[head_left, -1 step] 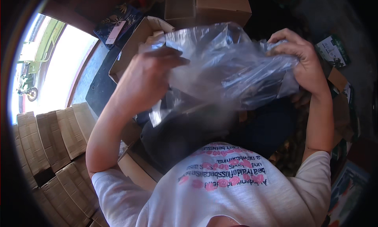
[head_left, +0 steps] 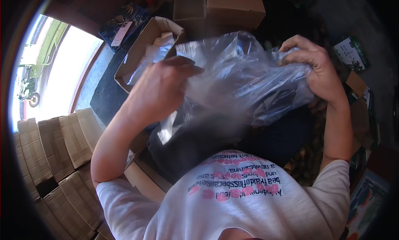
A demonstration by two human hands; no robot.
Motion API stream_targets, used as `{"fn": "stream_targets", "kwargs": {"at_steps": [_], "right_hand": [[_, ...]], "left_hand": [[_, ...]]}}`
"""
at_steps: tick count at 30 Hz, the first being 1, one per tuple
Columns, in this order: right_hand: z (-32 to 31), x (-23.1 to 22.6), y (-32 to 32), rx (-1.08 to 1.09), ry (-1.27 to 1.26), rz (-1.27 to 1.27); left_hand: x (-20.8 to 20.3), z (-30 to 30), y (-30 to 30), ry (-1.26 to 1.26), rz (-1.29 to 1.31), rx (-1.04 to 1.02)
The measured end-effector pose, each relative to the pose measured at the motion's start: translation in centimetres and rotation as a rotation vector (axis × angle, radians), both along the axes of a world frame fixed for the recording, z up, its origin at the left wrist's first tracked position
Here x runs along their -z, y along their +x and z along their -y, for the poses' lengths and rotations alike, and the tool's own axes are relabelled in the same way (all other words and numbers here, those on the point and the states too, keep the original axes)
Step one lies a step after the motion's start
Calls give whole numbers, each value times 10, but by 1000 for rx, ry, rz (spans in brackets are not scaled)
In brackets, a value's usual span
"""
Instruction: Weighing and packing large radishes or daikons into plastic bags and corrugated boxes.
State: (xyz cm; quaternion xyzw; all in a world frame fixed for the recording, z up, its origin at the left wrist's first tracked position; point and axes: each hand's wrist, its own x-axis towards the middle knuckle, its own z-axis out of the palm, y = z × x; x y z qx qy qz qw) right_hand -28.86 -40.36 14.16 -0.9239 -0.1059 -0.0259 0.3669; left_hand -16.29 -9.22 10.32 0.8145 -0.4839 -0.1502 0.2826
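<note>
My two hands hold up a crumpled clear plastic bag (head_left: 245, 77) in front of my chest. My left hand (head_left: 160, 90) pinches the bag's left edge with closed fingers. At the bag's upper right corner, my right hand (head_left: 311, 65) grips it. A dark folded garment (head_left: 195, 144) shows through the plastic and hangs out below it, against my white printed T-shirt (head_left: 232, 198). How much of the garment is inside the bag I cannot tell.
An open cardboard box (head_left: 137, 57) with clear plastic in it lies beyond my left hand, and a closed box (head_left: 232, 7) lies farther back. Stacks of flat cardboard (head_left: 54, 148) stand at the left by a bright doorway (head_left: 54, 65). Small packages (head_left: 351, 53) lie at the right.
</note>
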Motion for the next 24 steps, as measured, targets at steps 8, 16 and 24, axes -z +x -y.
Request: {"fn": "stream_targets", "kwargs": {"at_steps": [8,16,24], "right_hand": [[-24,122,16,-220,-364,-251],[-33,205,42,-368,-889,-359],[49,152,14,508,545,-574]], "left_hand": [[136,55,-19,540,101,283],[203,83,-5,823,7,383],[99,1,13,281,-50,19]]}}
